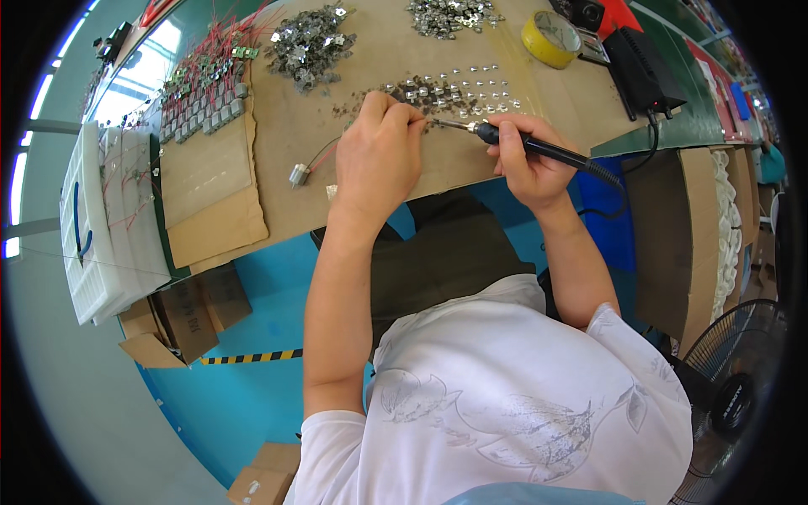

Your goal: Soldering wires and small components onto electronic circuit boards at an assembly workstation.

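Note:
My right hand [534,164] grips a black soldering iron [539,145] like a pen, its metal tip pointing left. My left hand [379,156] is closed in a pinch close to that tip. A small silver motor [299,174] lies to its left, and thin wires [324,154] run from it under the hand. What lies between my left fingertips is mostly hidden, though the wires lead there. Just beyond both hands, small shiny metal pieces [478,82] stand in rows on the brown cardboard [290,223], with dark brown crumbs [358,105] scattered around them.
Two heaps of metal parts [310,46] [454,15] lie at the back. Wired motors [202,109] stand grouped at left, beside white plastic trays [93,227]. A yellow tape roll [551,39] and a black soldering station [640,71] are at right. A fan [732,404] stands lower right.

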Demonstrator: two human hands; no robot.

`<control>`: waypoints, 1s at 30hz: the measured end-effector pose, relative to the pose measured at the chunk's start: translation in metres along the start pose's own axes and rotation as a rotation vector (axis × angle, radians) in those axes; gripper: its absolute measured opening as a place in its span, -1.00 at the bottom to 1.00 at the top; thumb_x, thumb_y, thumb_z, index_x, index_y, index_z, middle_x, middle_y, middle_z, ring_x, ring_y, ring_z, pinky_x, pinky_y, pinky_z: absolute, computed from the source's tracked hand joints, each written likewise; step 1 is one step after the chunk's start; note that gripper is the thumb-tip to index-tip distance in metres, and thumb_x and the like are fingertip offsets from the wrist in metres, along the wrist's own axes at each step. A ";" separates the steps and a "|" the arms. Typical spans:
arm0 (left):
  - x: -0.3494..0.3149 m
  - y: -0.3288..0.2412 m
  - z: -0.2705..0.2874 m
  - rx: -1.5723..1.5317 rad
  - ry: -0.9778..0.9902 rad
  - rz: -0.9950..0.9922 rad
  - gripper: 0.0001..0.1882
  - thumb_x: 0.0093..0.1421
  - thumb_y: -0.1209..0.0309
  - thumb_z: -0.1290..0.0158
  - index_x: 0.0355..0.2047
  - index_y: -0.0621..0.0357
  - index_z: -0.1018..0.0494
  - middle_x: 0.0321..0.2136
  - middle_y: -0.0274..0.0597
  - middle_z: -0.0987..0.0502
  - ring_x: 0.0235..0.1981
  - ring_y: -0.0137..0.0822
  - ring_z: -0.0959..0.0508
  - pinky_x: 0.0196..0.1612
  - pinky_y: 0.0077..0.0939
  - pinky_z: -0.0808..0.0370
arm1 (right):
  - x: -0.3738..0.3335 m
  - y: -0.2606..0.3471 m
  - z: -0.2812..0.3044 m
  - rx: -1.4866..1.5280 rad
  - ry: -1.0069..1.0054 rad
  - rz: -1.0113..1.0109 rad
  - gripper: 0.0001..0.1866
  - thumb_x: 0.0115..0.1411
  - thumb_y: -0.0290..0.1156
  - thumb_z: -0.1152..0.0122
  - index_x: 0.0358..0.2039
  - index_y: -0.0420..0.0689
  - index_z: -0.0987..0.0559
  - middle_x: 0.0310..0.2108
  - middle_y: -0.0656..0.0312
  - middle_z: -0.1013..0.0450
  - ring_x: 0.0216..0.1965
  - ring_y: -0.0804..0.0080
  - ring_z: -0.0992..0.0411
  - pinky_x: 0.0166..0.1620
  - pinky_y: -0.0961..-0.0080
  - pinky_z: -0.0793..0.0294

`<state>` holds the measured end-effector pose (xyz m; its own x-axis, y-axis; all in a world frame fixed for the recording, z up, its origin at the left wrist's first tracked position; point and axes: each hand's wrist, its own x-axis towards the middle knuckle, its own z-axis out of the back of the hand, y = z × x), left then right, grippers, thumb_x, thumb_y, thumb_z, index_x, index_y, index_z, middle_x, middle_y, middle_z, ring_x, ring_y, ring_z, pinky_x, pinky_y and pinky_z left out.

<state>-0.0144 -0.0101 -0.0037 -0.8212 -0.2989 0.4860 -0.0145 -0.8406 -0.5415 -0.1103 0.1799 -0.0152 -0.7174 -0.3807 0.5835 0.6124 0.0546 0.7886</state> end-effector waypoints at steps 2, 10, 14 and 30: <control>0.001 -0.002 0.000 0.024 0.019 0.028 -0.94 0.21 0.45 -0.24 -0.33 0.16 -0.62 -0.27 -0.14 -0.53 -0.34 -0.03 -0.64 -0.28 -0.16 -0.60 | 0.000 0.001 0.000 0.000 -0.001 0.007 -0.92 0.26 -0.57 -0.30 -0.26 -0.26 -0.70 -0.55 0.27 -0.60 -0.56 0.63 -0.55 -0.47 0.69 -0.47; 0.000 -0.001 0.000 0.016 0.011 0.032 -0.93 0.21 0.44 -0.25 -0.32 0.16 -0.63 -0.27 -0.15 -0.53 -0.33 -0.03 -0.64 -0.27 -0.17 -0.60 | -0.002 -0.002 0.000 0.055 -0.033 0.003 -0.92 0.27 -0.57 -0.30 -0.25 -0.26 -0.70 -0.56 0.26 -0.59 -0.55 0.63 -0.56 -0.47 0.70 -0.48; 0.001 -0.001 -0.001 0.008 0.009 0.030 -0.93 0.22 0.44 -0.25 -0.32 0.15 -0.63 -0.27 -0.16 -0.53 -0.33 -0.04 -0.64 -0.28 -0.18 -0.60 | -0.002 -0.002 0.000 0.011 -0.023 0.018 -0.91 0.27 -0.57 -0.29 -0.25 -0.26 -0.70 -0.56 0.27 -0.59 -0.56 0.65 -0.54 -0.48 0.70 -0.47; 0.001 0.000 -0.001 0.027 0.005 0.009 -0.93 0.20 0.42 -0.27 -0.32 0.11 -0.67 -0.30 -0.20 -0.53 -0.36 -0.09 -0.63 -0.29 -0.21 -0.60 | -0.001 0.000 0.000 0.024 -0.007 -0.011 -0.92 0.28 -0.56 -0.29 -0.25 -0.26 -0.70 -0.55 0.27 -0.59 -0.55 0.65 -0.55 -0.47 0.70 -0.47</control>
<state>-0.0160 -0.0104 -0.0039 -0.8243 -0.3040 0.4776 0.0081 -0.8499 -0.5269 -0.1091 0.1805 -0.0159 -0.7265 -0.3750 0.5758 0.5963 0.0723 0.7995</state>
